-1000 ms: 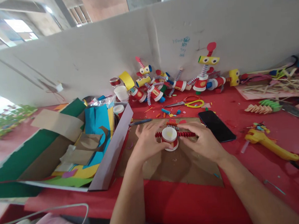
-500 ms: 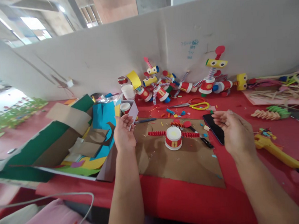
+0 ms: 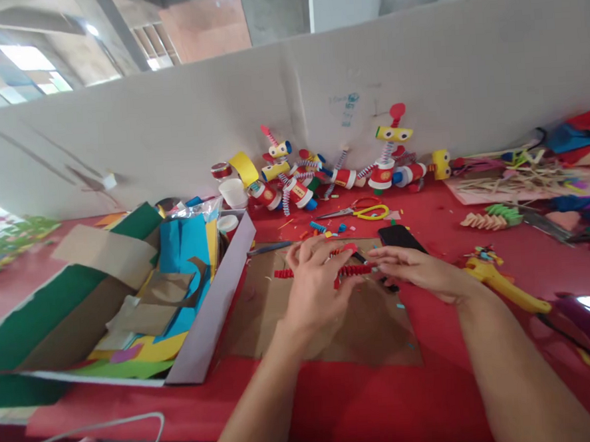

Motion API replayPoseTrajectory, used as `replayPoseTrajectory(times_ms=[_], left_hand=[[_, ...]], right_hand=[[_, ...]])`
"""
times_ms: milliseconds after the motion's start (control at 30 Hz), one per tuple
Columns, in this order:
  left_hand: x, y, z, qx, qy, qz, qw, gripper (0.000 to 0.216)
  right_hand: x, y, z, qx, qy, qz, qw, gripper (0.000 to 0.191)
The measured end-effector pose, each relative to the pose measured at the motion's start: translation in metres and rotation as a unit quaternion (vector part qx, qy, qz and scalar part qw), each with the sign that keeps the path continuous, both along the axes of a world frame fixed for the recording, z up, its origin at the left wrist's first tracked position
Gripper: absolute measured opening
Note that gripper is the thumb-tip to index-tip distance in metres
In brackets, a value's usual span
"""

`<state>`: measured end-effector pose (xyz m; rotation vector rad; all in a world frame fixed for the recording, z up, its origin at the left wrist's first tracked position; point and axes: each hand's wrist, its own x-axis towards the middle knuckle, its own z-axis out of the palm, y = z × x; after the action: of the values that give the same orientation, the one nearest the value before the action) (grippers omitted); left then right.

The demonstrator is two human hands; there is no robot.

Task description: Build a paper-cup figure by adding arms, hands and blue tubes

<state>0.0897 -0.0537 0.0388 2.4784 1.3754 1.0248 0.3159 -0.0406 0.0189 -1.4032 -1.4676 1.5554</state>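
My left hand (image 3: 313,283) is curled over the paper cup, which it almost wholly hides. From both sides of that hand stick out red accordion-folded paper strips (image 3: 355,270). The fingertips of my right hand (image 3: 418,270) are closed together at the outer end of the right strip. Under both hands lies a brown cardboard sheet (image 3: 372,336). Just behind my left fingers shows a red paper disc (image 3: 348,248), with other small folded strips partly covered.
A box of coloured paper (image 3: 195,337) stands left. Behind are yellow-handled scissors (image 3: 369,209) and several finished cup figures (image 3: 382,175) along a grey partition. A black phone (image 3: 402,238) lies beyond my right hand; a yellow glue gun (image 3: 509,286) lies further right.
Both hands, apart and open before, have come together at the cup. The left now covers it, and the right has reached the right strip's end. The view has shifted to the right.
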Motion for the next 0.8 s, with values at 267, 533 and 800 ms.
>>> replayPoseTrajectory(times_ms=[267,533,800], left_hand=[[0.027,0.006,-0.003,-0.065,0.071,0.014,0.995,0.018],[0.030,0.009,-0.011,-0.069,0.070,0.019,0.995,0.017],[0.031,0.008,-0.011,-0.041,0.069,0.028,0.996,0.023]], right_hand=[[-0.011,0.007,-0.019,0.057,0.038,-0.003,0.998,0.032],[-0.014,0.008,-0.018,0.092,0.027,-0.039,0.995,0.025],[-0.013,0.006,-0.017,0.121,-0.004,-0.057,0.991,0.014]])
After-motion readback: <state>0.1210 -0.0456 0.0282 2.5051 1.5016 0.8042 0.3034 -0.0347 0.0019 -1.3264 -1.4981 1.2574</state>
